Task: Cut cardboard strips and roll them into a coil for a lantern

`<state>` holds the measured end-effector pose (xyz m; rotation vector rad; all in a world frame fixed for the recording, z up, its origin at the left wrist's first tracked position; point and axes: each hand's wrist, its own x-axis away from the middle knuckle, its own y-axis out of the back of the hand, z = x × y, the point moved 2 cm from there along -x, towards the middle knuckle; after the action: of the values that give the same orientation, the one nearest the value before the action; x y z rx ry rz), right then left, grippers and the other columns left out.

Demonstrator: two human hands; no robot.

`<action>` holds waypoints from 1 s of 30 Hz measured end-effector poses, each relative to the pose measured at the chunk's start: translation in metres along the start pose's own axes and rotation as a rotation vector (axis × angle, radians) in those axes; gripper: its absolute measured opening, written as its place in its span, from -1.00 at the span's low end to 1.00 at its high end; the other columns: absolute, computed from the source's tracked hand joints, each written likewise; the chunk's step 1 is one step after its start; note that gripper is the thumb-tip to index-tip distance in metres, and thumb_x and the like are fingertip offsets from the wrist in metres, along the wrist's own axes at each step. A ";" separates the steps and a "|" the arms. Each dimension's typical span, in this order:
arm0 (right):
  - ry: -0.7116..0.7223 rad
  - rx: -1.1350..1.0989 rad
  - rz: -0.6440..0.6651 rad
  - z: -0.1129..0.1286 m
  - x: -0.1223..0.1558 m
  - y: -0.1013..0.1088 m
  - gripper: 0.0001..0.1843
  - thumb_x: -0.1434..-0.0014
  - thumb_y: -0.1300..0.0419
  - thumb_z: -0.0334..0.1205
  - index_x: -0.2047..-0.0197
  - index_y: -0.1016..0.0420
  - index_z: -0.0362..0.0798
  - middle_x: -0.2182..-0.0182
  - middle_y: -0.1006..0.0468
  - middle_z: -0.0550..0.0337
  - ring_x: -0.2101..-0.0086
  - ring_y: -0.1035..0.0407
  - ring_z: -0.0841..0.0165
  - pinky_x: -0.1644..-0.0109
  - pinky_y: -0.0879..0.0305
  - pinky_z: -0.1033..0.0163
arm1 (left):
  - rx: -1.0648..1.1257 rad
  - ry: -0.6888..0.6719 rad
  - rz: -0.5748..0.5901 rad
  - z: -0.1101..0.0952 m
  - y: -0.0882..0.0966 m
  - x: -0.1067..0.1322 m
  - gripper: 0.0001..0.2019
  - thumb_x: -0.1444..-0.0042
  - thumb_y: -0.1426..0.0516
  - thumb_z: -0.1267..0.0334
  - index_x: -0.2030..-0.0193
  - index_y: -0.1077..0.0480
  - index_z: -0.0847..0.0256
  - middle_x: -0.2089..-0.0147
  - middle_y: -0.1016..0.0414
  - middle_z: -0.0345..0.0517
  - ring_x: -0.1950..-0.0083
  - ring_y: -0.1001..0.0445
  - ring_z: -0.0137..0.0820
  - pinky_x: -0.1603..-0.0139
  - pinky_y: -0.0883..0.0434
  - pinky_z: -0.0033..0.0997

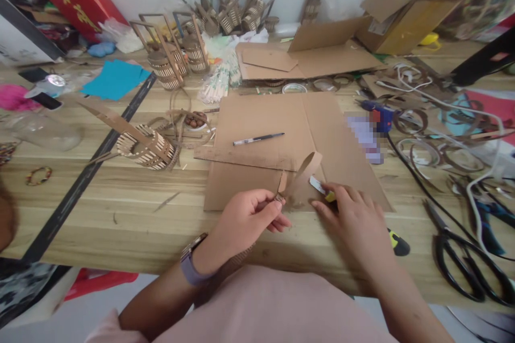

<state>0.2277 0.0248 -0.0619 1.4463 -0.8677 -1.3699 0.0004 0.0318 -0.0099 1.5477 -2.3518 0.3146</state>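
My left hand (248, 221) pinches the near end of a curled cardboard strip (301, 174) that stands up from a flat cardboard sheet (265, 118). My right hand (354, 220) grips a yellow-and-black utility knife (396, 244); its blade (317, 185) touches the foot of the strip. A black pen (257, 139) lies on the sheet farther back. A watch (191, 265) sits on my left wrist.
A slatted wooden basket (142, 147) and a long black ruler (88, 171) lie to the left. Black scissors (462, 262), a blue glue gun (380, 118), cables and rings crowd the right. Cardboard boxes (402, 19) and more baskets (225, 10) line the back wall.
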 end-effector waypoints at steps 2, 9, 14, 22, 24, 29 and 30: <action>-0.015 0.058 0.031 -0.011 0.003 -0.008 -0.63 -0.38 0.00 -0.04 -0.02 -0.46 -0.11 0.15 -0.59 -0.08 0.21 -0.43 0.04 0.21 -0.30 0.02 | 0.016 0.008 -0.001 0.000 0.000 -0.001 -0.78 -0.25 -0.10 0.16 0.27 -0.46 0.28 0.33 -0.67 0.01 0.34 -0.62 -0.37 0.28 -0.54 -0.45; 0.111 -0.142 -0.060 -0.006 0.005 0.010 -0.59 -0.41 0.05 -0.12 -0.19 -0.35 -0.15 0.19 -0.50 -0.08 0.25 -0.50 0.17 0.21 -0.44 0.12 | 0.013 0.012 -0.056 0.003 0.002 -0.005 -0.78 -0.25 -0.10 0.17 0.29 -0.45 0.28 0.36 -0.66 -0.02 0.37 -0.60 -0.39 0.33 -0.52 -0.47; 0.242 -0.365 -0.004 0.020 0.010 0.037 -0.57 -0.43 0.11 -0.17 -0.28 -0.15 -0.13 0.24 -0.61 -0.02 0.36 -0.56 0.25 0.37 -0.47 0.23 | -0.056 0.013 -0.066 0.001 0.000 -0.003 -0.81 -0.27 -0.06 0.23 0.31 -0.42 0.25 0.40 -0.62 -0.10 0.39 -0.59 -0.41 0.32 -0.50 -0.48; 0.397 -0.437 0.020 0.052 0.004 0.046 -0.72 -0.44 0.12 -0.24 -0.14 -0.23 -0.07 0.28 -0.66 0.04 0.50 -0.55 0.32 0.51 -0.41 0.29 | -0.207 -0.109 -0.023 0.001 -0.003 0.003 -0.78 -0.31 0.00 0.27 0.31 -0.42 0.21 0.39 -0.60 -0.17 0.34 -0.58 -0.40 0.31 -0.45 -0.50; 0.418 -0.429 0.019 0.055 0.001 0.047 -0.71 -0.43 0.11 -0.27 -0.15 -0.23 -0.08 0.26 -0.66 0.05 0.47 -0.56 0.32 0.50 -0.42 0.29 | -0.225 -0.126 -0.020 0.001 -0.004 0.004 -0.77 -0.32 0.00 0.26 0.29 -0.44 0.20 0.38 -0.60 -0.18 0.34 -0.58 -0.40 0.31 -0.44 -0.50; 0.439 -0.384 0.044 0.057 -0.001 0.046 -0.67 -0.44 0.14 -0.29 -0.18 -0.24 -0.09 0.28 -0.66 0.08 0.49 -0.56 0.34 0.53 -0.40 0.30 | -0.284 -0.143 -0.019 0.000 -0.006 0.006 -0.77 -0.32 0.02 0.28 0.24 -0.46 0.19 0.36 -0.62 -0.18 0.34 -0.59 -0.39 0.33 -0.43 -0.49; 0.438 -0.381 0.046 0.057 -0.001 0.045 -0.67 -0.44 0.15 -0.28 -0.18 -0.24 -0.09 0.28 -0.67 0.08 0.49 -0.55 0.34 0.54 -0.39 0.30 | -0.300 -0.142 -0.021 -0.001 -0.006 0.007 -0.77 -0.32 0.02 0.29 0.23 -0.46 0.19 0.36 -0.62 -0.18 0.34 -0.59 -0.39 0.34 -0.42 -0.49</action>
<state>0.1764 0.0026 -0.0156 1.3412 -0.3338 -1.0532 0.0035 0.0241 -0.0064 1.4896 -2.3530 -0.1525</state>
